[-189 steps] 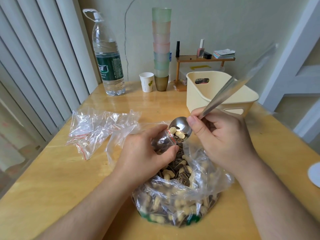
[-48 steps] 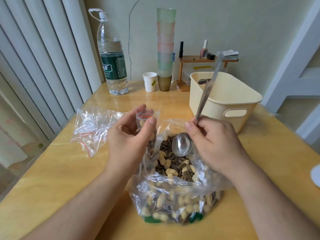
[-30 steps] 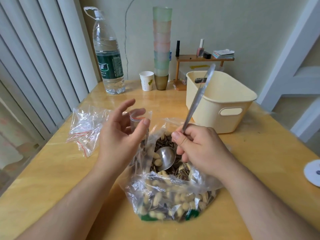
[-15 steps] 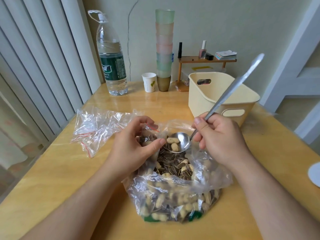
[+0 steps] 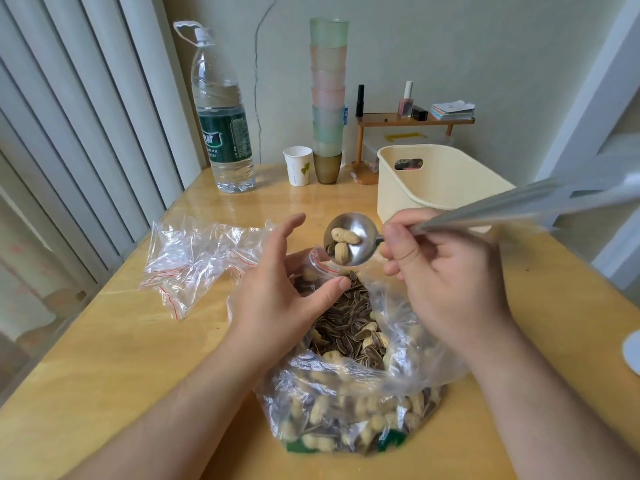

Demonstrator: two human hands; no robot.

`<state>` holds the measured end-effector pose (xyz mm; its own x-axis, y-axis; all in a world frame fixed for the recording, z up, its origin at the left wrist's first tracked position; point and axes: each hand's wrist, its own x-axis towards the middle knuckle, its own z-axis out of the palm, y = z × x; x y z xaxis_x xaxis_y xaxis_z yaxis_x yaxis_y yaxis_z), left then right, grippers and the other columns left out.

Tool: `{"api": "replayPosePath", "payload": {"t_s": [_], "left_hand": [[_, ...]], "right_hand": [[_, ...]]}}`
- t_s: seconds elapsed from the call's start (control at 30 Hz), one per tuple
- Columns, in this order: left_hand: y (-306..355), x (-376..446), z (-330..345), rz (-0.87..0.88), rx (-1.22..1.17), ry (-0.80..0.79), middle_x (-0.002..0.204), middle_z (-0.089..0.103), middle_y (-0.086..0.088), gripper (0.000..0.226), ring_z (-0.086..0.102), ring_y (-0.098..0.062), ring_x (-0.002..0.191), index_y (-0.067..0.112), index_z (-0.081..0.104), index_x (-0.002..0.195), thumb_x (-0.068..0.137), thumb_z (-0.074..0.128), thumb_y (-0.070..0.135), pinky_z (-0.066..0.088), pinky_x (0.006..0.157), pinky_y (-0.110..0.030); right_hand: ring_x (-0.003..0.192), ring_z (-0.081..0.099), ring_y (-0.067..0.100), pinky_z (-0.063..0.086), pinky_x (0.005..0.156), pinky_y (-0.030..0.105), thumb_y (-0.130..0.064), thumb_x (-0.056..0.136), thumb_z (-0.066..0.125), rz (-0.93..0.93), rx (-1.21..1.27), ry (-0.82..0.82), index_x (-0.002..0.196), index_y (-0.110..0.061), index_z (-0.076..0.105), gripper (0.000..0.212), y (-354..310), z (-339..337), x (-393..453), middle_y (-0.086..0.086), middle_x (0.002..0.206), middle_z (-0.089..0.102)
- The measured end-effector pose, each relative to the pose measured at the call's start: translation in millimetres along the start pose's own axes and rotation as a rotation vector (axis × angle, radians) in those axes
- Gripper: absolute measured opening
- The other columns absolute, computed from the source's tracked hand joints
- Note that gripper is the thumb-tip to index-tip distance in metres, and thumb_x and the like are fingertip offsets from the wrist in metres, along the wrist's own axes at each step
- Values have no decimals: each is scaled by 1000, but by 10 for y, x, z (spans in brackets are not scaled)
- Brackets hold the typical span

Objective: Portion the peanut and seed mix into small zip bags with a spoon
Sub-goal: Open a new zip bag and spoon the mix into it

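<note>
A big clear bag (image 5: 349,410) of peanuts and striped sunflower seeds lies open on the wooden table (image 5: 104,358) in front of me. My left hand (image 5: 280,292) holds a small red-striped zip bag (image 5: 320,263) above the big bag, thumb against it, index finger stretched out. My right hand (image 5: 446,271) grips the handle of a long metal spoon (image 5: 349,242). The spoon's bowl is tilted toward the small bag's mouth and carries two peanuts. Most of the small bag is hidden behind my left hand.
A pile of empty small zip bags (image 5: 201,258) lies to the left. A cream plastic basket (image 5: 436,181) stands at the back right. At the back are a water bottle (image 5: 223,123), a paper cup (image 5: 298,165), stacked tumblers (image 5: 328,98) and a small wooden shelf (image 5: 412,121).
The spoon has risen out of the big bag with two peanuts and tilted toward the small bag. My left hand lifted slightly and its index finger straightened.
</note>
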<state>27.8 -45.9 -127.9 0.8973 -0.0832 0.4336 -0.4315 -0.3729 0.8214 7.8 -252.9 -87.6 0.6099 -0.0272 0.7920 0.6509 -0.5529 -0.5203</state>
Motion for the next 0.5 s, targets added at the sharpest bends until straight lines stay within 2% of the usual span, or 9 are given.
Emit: {"api": "replayPosePath", "payload": {"t_s": [0.1, 0.2, 0.27, 0.37, 0.5], "left_hand": [[4, -1, 18, -1, -3, 11, 101, 79, 19, 91, 76, -5, 91, 46, 31, 151, 80, 88, 43, 60, 86, -48], [-8, 9, 16, -14, -18, 7, 99, 79, 17, 90, 76, -7, 89, 45, 31, 151, 81, 88, 42, 60, 85, -50], [-10, 16, 16, -14, -14, 5, 100, 79, 16, 89, 76, -8, 91, 46, 32, 151, 81, 88, 44, 60, 86, -52], [-24, 17, 30, -13, -16, 5, 100, 79, 16, 89, 76, -8, 91, 47, 33, 150, 81, 89, 40, 60, 87, -50], [-22, 15, 34, -19, -6, 17, 95, 79, 14, 89, 76, -11, 85, 48, 33, 150, 81, 88, 42, 61, 81, -49]], "right_hand": [[66, 66, 13, 52, 65, 33, -25, 107, 57, -157, -132, -54, 94, -11, 75, 25, -22, 47, -16, -11, 75, 65], [74, 65, 8, 52, 69, 29, -36, 107, 55, -115, -127, -77, 99, -18, 75, 28, -32, 64, -26, -17, 80, 62], [74, 66, 8, 52, 69, 28, -37, 107, 56, -117, -121, -62, 100, -17, 76, 29, -34, 77, -29, -13, 80, 65], [71, 64, 9, 49, 69, 19, -23, 103, 64, -177, -118, -15, 98, -9, 77, 20, -48, 106, -24, -3, 78, 70], [71, 62, 7, 42, 71, 11, -20, 100, 70, -189, -118, -21, 97, -9, 79, 14, -54, 147, -47, -2, 78, 71]]}}
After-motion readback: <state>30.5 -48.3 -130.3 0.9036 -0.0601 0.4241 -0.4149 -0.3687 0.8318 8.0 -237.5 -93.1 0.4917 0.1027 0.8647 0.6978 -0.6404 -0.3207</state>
